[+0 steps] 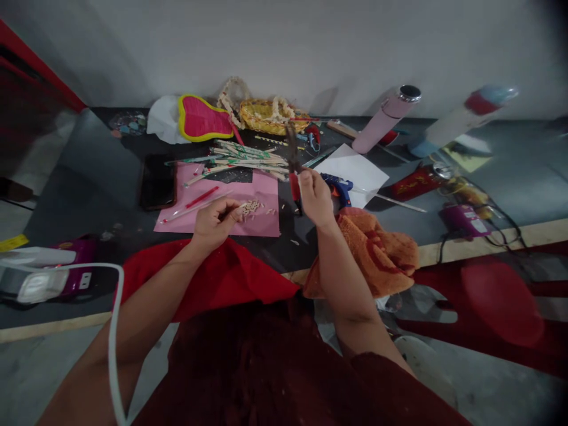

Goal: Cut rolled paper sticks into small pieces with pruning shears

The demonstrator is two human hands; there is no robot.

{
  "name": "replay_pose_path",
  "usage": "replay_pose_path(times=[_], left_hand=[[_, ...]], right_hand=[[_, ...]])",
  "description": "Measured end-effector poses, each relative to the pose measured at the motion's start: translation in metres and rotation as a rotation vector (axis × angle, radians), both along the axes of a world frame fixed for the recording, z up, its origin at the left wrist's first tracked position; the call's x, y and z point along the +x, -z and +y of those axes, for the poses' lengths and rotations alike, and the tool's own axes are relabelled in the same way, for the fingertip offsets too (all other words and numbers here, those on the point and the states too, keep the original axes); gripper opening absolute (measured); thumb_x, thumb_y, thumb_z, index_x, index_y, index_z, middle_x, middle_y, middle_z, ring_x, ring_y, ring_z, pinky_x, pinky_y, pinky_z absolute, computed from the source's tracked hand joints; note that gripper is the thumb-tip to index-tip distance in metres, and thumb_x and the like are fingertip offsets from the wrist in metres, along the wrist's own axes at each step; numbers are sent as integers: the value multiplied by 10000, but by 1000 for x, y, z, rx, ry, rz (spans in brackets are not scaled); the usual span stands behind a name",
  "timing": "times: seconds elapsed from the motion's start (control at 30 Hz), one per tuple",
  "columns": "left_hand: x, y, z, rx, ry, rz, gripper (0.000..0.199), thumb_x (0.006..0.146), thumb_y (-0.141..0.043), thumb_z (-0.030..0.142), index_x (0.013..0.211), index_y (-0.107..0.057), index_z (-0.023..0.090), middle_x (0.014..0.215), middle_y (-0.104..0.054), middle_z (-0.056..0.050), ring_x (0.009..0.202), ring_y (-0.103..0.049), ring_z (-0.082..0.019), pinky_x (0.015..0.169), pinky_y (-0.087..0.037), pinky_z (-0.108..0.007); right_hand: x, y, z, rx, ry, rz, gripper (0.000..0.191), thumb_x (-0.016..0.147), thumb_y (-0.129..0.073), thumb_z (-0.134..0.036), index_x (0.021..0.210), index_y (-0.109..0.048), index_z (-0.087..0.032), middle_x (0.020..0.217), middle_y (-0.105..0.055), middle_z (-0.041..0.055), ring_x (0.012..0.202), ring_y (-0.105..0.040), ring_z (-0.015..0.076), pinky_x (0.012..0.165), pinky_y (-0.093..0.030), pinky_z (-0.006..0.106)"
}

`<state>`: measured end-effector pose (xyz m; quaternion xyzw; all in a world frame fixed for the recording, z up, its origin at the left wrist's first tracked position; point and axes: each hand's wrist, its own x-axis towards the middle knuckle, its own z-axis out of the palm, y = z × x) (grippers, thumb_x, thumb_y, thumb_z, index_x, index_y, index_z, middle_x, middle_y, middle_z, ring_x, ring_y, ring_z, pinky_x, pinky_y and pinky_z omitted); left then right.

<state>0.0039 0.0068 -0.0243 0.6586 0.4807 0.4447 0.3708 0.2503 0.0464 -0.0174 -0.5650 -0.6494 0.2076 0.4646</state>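
My right hand (316,195) is closed round the red handles of a pair of pliers (293,163), whose dark jaws point up toward the wall. My left hand (218,222) is above the pink paper (266,223), fingers bent and pinched at the edge of a small pile of short pale pieces (251,207). What lies between those fingertips is too small to make out. A few loose bits are scattered right of the pile. Behind the paper lies a bundle of pale sticks with green and red print (248,158). A red stick (202,196) rests on the paper.
A phone (158,181) lies left of the paper. Behind are a wicker basket (261,115) and a pink, yellow-edged shape (204,118). To the right are a blue glue gun (341,188), white paper (361,171), an orange towel (377,251), a pink flask (385,121) and a red can (417,182).
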Motion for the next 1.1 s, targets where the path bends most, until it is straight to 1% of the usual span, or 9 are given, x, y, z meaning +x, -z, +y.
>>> replay_pose_path(times=[0.07, 0.17, 0.23, 0.33, 0.43, 0.6, 0.7, 0.83, 1.1], left_hand=[[0, 0, 0, -28, 1, -44, 147, 809, -615, 313, 832, -626, 168, 663, -659, 2, 604, -608, -106, 607, -480, -222], [0, -1, 0, -78, 0, -123, 181, 806, -618, 337, 856, -620, 163, 663, -663, 0, 602, -615, -111, 598, -485, -224], [-1, -1, 0, -105, -3, -165, 196, 803, -621, 343, 887, -617, 165, 672, -674, -2, 596, -615, -112, 589, -483, -225], [-2, 0, 1, -125, -1, -205, 210, 806, -621, 357, 905, -619, 172, 695, -683, -6, 583, -599, -105, 575, -472, -226], [-2, 1, 3, -118, -6, -228, 223, 822, -613, 380, 907, -634, 175, 726, -682, -15, 569, -564, -91, 548, -445, -216], [-3, -2, 7, -126, -72, -364, 271, 805, -640, 433, 878, -631, 172, 712, -665, -18, 511, -495, -68, 488, -394, -203], [-4, -4, 9, -142, -106, -428, 291, 804, -633, 463, 882, -613, 182, 713, -659, -14, 494, -474, -65, 463, -375, -202], [-5, -2, 9, -115, -129, -415, 277, 819, -610, 475, 883, -593, 206, 707, -652, 7, 463, -442, -63, 443, -352, -210], [-2, 3, 7, -55, -46, -401, 231, 825, -636, 410, 880, -639, 185, 692, -653, -3, 492, -459, -66, 467, -346, -203]], right_hand=[[-2, -1, -2, -88, -20, 215, 439, 915, -359, -591, 1125, -501, -233, 1018, -620, 75, 907, -617, 187, 744, -496, 338], [-6, -4, -4, -161, -80, 406, 454, 837, -510, -602, 1143, -442, -273, 1173, -576, 73, 901, -629, 183, 655, -518, 310], [-7, -7, -5, -170, -108, 454, 425, 824, -525, -594, 1099, -438, -282, 1260, -540, 75, 931, -628, 193, 647, -528, 321], [-6, -11, -7, -140, -135, 440, 354, 865, -445, -569, 1079, -444, -287, 1273, -538, 73, 975, -622, 205, 677, -533, 347], [-5, -12, -8, -52, -134, 278, 309, 897, -404, -497, 1121, -456, -292, 1293, -520, 70, 1049, -589, 216, 762, -525, 381], [-17, -9, -16, 154, -175, -368, 276, 868, -468, -334, 1097, -556, -208, 1402, -410, 120, 1258, -402, 295, 987, -390, 500], [-29, -7, -23, 133, -242, -664, 311, 827, -499, -253, 1121, -573, -183, 1488, -306, 117, 1285, -327, 338, 998, -339, 536], [-40, -3, -28, 63, -275, -788, 378, 816, -492, -209, 1189, -549, -186, 1521, -251, 105, 1286, -298, 330, 999, -322, 524], [-45, 3, -30, 56, -294, -829, 359, 861, -461, -254, 1209, -520, -188, 1515, -273, 111, 1269, -319, 308, 997, -314, 499]])
